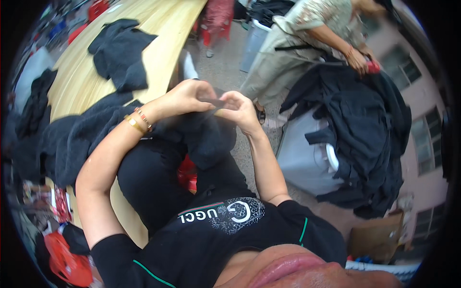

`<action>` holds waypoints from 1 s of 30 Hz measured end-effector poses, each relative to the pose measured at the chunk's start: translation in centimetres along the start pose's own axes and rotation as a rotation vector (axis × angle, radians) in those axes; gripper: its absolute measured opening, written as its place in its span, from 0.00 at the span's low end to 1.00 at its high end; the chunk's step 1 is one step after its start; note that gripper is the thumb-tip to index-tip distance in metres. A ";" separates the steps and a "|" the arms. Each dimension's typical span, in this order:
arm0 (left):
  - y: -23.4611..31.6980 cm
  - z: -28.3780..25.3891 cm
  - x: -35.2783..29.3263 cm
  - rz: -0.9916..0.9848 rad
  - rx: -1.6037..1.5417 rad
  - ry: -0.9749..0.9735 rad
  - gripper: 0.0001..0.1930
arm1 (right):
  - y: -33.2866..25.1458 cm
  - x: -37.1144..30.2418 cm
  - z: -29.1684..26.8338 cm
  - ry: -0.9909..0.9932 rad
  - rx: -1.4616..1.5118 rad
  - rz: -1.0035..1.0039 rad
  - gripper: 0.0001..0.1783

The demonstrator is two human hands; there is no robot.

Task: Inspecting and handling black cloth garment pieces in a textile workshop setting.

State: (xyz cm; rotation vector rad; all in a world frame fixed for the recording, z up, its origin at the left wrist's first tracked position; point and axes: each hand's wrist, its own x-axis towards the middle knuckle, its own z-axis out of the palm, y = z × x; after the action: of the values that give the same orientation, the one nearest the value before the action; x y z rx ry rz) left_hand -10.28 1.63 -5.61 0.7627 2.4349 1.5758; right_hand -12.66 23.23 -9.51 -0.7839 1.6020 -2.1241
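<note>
Both of my hands are raised close together over my lap, pinching the edge of a dark garment (209, 139). My left hand (188, 100), with bracelets at the wrist, is closed on the cloth on one side. Facing it, my right hand (238, 111) is closed on the same cloth, thumb and fingers pressed together. A thin dark strip of fabric spans the small gap between the fingertips, blurred by motion. The rest of the garment hangs down over my legs. More dark cloth (81, 139) lies beside my left forearm, partly on the table.
A pale wooden table (163, 45) runs along my left, bearing another dark garment (120, 55). On the right, dark garments (365, 129) are heaped over a grey bin (300, 149). A co-worker (307, 33) bends over that heap, holding a red object (372, 66). A red bag (69, 261) sits lower left.
</note>
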 end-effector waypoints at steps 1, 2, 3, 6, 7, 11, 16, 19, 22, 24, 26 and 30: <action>0.0 -0.1 -0.3 -0.029 -0.055 0.010 0.11 | 0.0 0.1 0.2 0.002 0.004 0.011 0.16; 0.2 0.1 -0.4 -0.056 -0.110 0.016 0.12 | 0.4 0.3 -0.2 -0.001 -0.039 0.038 0.16; 0.5 0.1 -0.4 -0.057 -0.130 0.018 0.10 | 0.6 0.2 -0.4 0.044 -0.032 0.020 0.16; 1.5 0.4 -0.4 -0.098 -0.137 0.056 0.08 | 0.7 0.1 -0.4 0.040 0.027 0.027 0.16; 1.5 0.4 -0.2 -0.092 -0.134 0.033 0.08 | 0.6 0.0 -0.5 0.027 0.059 0.028 0.15; 1.3 0.4 0.0 -0.076 -0.127 0.031 0.08 | 0.7 -0.5 -0.7 0.023 0.093 0.016 0.14; 1.1 0.5 -0.4 -0.017 -0.020 0.119 0.07 | 0.7 -0.2 -0.1 0.034 0.081 -0.016 0.14; 1.3 0.6 -0.4 -0.004 0.027 0.143 0.07 | 0.9 0.0 0.0 0.042 0.097 -0.034 0.13; 1.4 1.0 -0.2 0.029 0.060 0.172 0.07 | 1.2 0.0 -0.1 0.050 0.108 -0.068 0.13; 0.7 0.9 0.0 0.124 0.195 0.214 0.07 | 1.5 0.2 -0.2 0.066 0.124 -0.066 0.12; 1.2 0.9 -0.1 0.122 0.296 0.215 0.07 | 1.7 0.4 0.0 0.071 0.114 -0.074 0.11; 2.0 1.0 -0.1 0.111 0.445 0.228 0.07 | 1.3 0.6 0.6 0.106 0.060 -0.102 0.09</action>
State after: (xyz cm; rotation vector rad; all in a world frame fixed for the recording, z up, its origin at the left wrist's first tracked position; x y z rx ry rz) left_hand -9.20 3.03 -4.29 0.8324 3.0137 1.2189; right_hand -12.76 22.03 -10.54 -0.7606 1.5733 -2.3100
